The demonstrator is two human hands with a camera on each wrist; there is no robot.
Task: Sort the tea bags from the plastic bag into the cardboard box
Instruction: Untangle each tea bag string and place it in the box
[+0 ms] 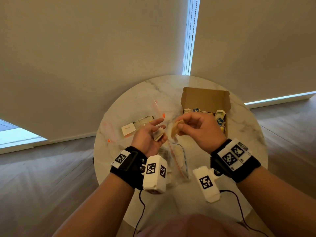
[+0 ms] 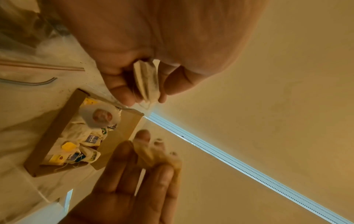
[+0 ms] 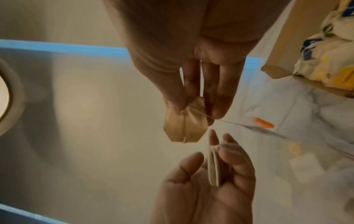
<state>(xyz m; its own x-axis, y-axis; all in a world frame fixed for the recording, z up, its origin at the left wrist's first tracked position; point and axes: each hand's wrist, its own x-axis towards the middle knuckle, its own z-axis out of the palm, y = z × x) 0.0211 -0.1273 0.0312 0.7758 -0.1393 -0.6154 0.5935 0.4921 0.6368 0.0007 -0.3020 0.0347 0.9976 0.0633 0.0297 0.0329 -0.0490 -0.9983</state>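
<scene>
Cardboard box [image 1: 206, 100] on worktop [image 1: 242, 127] behind right hand [image 1: 200, 129]; plastic bag [image 1: 177, 161] under both hands; left hand [image 1: 147, 137] opposite.

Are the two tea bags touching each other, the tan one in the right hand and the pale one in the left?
Apart. The right wrist view shows bare background between the tan tea bag and the pale tea bag.

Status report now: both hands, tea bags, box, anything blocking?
Left hand holds pale folded tea bags. Right hand pinches tan paper tea bag. Brown cardboard box open, partly filled. Path clear.
</scene>
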